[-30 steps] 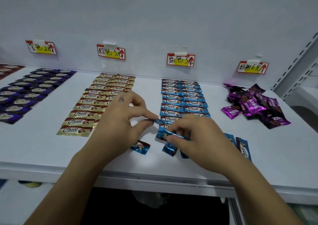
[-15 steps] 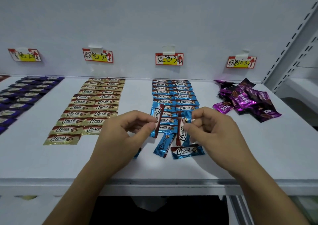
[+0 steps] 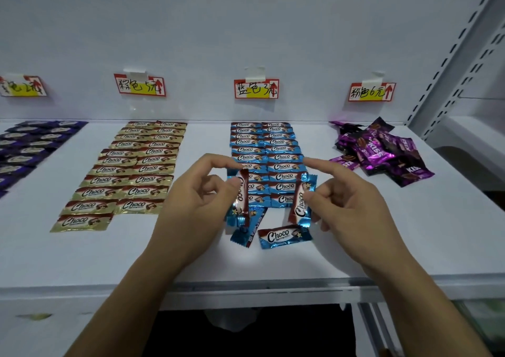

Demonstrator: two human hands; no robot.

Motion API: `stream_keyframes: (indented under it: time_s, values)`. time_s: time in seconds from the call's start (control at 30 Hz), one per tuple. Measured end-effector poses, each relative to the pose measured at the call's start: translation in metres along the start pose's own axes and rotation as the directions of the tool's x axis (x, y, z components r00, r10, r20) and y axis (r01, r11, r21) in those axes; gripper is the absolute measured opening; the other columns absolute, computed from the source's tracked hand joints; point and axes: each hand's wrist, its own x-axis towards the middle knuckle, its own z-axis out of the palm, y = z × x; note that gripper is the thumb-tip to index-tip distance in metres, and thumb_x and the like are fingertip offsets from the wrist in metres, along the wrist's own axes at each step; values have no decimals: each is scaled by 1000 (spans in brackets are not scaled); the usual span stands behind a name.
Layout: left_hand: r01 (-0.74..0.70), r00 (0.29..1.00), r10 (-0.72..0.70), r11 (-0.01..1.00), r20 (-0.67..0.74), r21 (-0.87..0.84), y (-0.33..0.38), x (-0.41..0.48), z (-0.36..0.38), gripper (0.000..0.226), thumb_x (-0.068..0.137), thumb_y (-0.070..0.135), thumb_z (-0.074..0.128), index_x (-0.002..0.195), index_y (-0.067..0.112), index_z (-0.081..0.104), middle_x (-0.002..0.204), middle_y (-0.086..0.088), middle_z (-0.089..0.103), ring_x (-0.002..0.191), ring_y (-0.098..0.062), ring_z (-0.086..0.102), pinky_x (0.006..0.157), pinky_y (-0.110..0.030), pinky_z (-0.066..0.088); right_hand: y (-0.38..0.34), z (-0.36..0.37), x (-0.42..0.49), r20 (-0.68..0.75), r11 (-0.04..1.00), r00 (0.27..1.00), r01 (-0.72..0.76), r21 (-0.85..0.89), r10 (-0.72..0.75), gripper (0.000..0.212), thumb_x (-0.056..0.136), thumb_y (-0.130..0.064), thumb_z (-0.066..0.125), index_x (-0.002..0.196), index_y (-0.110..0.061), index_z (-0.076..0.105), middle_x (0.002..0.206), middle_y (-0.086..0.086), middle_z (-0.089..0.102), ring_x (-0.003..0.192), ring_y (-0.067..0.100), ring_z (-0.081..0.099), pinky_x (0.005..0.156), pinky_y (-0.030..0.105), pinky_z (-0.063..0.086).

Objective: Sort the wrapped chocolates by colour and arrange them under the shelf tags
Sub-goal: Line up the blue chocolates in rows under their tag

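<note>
Blue foil sits nearest us: two loose blue Choco chocolates (image 3: 284, 237) lie on the white shelf (image 3: 410, 233) between our wrists, one face up and one turned aside. Just above them each hand pinches one more on end: our left hand (image 3: 196, 201) holds the left chocolate (image 3: 242, 192) under its thumb, and our right hand (image 3: 347, 206) holds the right chocolate (image 3: 300, 203) with its forefinger stretched straight. Beyond run two blue columns (image 3: 281, 149), two gold columns (image 3: 136, 171) to their left, dark purple rows (image 3: 32, 143) at far left and a magenta Kiss heap (image 3: 379, 151) we cannot count, all under four shelf tags (image 3: 256, 89).
</note>
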Motion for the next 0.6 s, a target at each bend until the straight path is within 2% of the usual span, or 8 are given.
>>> stream_keyframes:
  time_s: [0.07, 0.13, 0.23, 0.33, 0.43, 0.53, 0.6]
  values:
    - [8, 1000, -8, 1000, -10, 5, -1, 0, 1, 3, 91, 20, 54, 94, 21, 55, 76, 0, 72, 86, 2, 67, 47, -17, 50, 2, -1, -1, 12, 1000, 1000, -1, 3, 1, 36, 91, -9, 60, 118, -32, 59, 73, 11, 60, 61, 1, 60, 49, 11, 44]
    - [4, 1000, -4, 997, 5, 77, -4, -1, 3, 4, 89, 24, 56, 89, 20, 54, 80, 7, 72, 89, 6, 64, 46, -13, 47, 6, 0, -2, 15, 1000, 1000, -18, 8, 18, 31, 91, -9, 60, 116, -27, 61, 67, 0, 61, 60, 0, 61, 49, 12, 45]
    - [-143, 990, 141, 931, 31, 335, -10, -6, 4, 18, 79, 38, 55, 88, 22, 58, 91, 14, 66, 100, 5, 56, 51, -8, 45, 9, 1, -2, 3, 1000, 1000, -20, 17, 20, 21, 90, -7, 62, 106, -20, 62, 63, -4, 65, 59, 3, 63, 51, 15, 44]
    - [-199, 975, 222, 851, 9, 485, -12, -11, 3, 10, 83, 32, 61, 88, 24, 56, 86, 21, 61, 93, 5, 57, 51, -5, 42, 10, 0, -2, -32, 998, 999, -36, 44, 37, 13, 88, -8, 64, 98, -15, 58, 66, 1, 68, 56, 6, 63, 50, 18, 44]
    - [-178, 977, 214, 773, 14, 609, -14, -16, 8, 12, 87, 29, 62, 91, 27, 50, 88, 21, 58, 71, 7, 56, 52, -4, 44, 10, -1, -3, -35, 999, 999, -32, 9, 32, 13, 88, -11, 65, 91, -11, 53, 75, 0, 71, 59, 8, 65, 50, 17, 45]
    - [-138, 987, 161, 767, 20, 626, -13, -20, 11, 14, 90, 33, 56, 91, 32, 43, 99, 12, 66, 67, 10, 52, 48, -7, 46, 8, 0, -4, -16, 999, 1000, -11, -46, 11, 12, 88, -15, 65, 95, -18, 57, 78, -5, 72, 65, 7, 66, 51, 16, 45]
    - [-125, 992, 114, 780, 58, 612, -9, -22, 12, 13, 92, 36, 52, 89, 32, 40, 94, 15, 64, 72, 6, 57, 47, -11, 48, 6, 1, -5, -15, 999, 1000, 2, -37, -3, 21, 89, -14, 65, 105, -26, 59, 79, -5, 73, 67, 7, 68, 51, 14, 46]
